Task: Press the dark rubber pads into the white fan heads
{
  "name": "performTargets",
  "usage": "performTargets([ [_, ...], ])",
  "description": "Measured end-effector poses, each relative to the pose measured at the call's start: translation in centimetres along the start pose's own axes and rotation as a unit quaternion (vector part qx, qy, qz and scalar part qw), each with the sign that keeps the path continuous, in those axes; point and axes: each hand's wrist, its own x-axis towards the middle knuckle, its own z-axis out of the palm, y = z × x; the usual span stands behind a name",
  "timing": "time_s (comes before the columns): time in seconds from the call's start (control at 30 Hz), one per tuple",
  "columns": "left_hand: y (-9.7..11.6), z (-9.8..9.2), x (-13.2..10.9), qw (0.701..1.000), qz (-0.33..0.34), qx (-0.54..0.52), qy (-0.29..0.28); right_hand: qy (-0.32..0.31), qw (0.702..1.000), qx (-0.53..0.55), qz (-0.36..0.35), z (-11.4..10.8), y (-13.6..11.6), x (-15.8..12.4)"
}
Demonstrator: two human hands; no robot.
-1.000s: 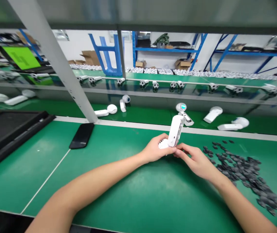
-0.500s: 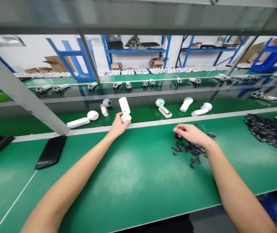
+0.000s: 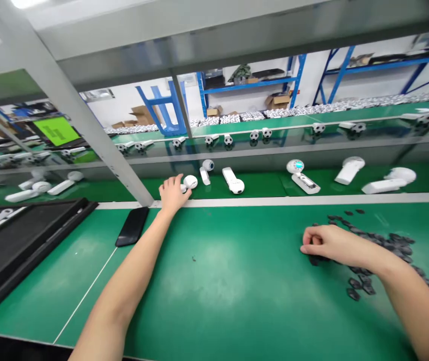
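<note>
My left hand [image 3: 172, 194] is curled at the near edge of the upper green shelf, over a white handheld fan [image 3: 190, 181]. Its ball-shaped head sticks out past my fingers and its handle is mostly hidden under them. My right hand [image 3: 323, 241] rests curled at the edge of a scattered heap of dark grey rubber pieces [image 3: 382, 245] on the green bench mat [image 3: 218, 286]. Its fingers are closed, and whatever lies inside them is hidden. Another white fan [image 3: 233, 180] lies just right of my left hand.
Several more white fan parts [image 3: 349, 170] lie along the upper shelf. A black pad [image 3: 132, 226] and a black tray [image 3: 29, 250] sit at the left of the bench. A grey metal post [image 3: 86, 130] slants up beside my left hand, and a glass shelf runs behind.
The fan once in my left hand now lies on the shelf, and that hand has moved left onto another fan. My right hand has closed at the heap, and the view has tilted.
</note>
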Motion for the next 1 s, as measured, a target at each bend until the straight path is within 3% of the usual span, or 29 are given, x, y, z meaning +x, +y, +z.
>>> performTargets([
  [0.1,-1.8,-1.3,0.3,0.999,-0.028,-0.032,-0.019,0.039,0.998,0.02,-0.039,0.3,-1.0,0.3],
  [0.17,-1.2,-1.7,0.4,0.997,-0.029,-0.072,-0.02,0.072,0.995,0.041,-0.064,0.7,-2.1,0.8],
  [0.27,2.6,-1.1,-1.0,0.985,-0.013,-0.169,-0.04,0.181,0.975,0.086,-0.098,2.0,-4.3,1.5],
  [0.33,6.5,0.1,-3.6,0.962,0.004,-0.252,-0.102,0.278,0.94,0.131,-0.147,3.2,-5.8,1.7],
  [0.43,12.5,1.6,-9.8,0.898,0.033,-0.36,-0.252,0.331,0.878,0.225,-0.264,4.7,-7.6,1.3],
  [0.47,14.1,1.7,-11.8,0.859,0.052,-0.396,-0.321,0.333,0.859,0.263,-0.285,5.0,-8.0,1.0],
  [0.5,15.3,1.6,-13.5,0.783,0.08,-0.444,-0.429,0.329,0.846,0.294,-0.298,5.1,-8.3,0.6],
  [0.53,16.2,1.3,-14.8,0.733,0.103,-0.469,-0.482,0.32,0.842,0.317,-0.298,5.1,-8.5,0.3],
  [0.6,16.9,0.6,-16.0,0.678,0.145,-0.475,-0.543,0.28,0.86,0.33,-0.269,4.7,-9.0,-0.4],
  [0.7,16.7,0.2,-15.2,0.654,0.161,-0.434,-0.599,0.199,0.903,0.326,-0.197,3.7,-9.8,-1.0],
  [0.8,16.4,0.7,-13.8,0.607,0.143,-0.422,-0.658,0.133,0.907,0.369,-0.156,2.6,-10.0,-1.1],
  [0.9,16.1,1.6,-13.4,0.582,0.133,-0.477,-0.645,0.142,0.917,0.344,-0.144,1.0,-8.6,-1.1],
  [1.0,15.6,2.2,-13.6,0.609,0.085,-0.542,-0.574,0.157,0.966,0.192,-0.074,-0.8,-6.0,-1.4],
])
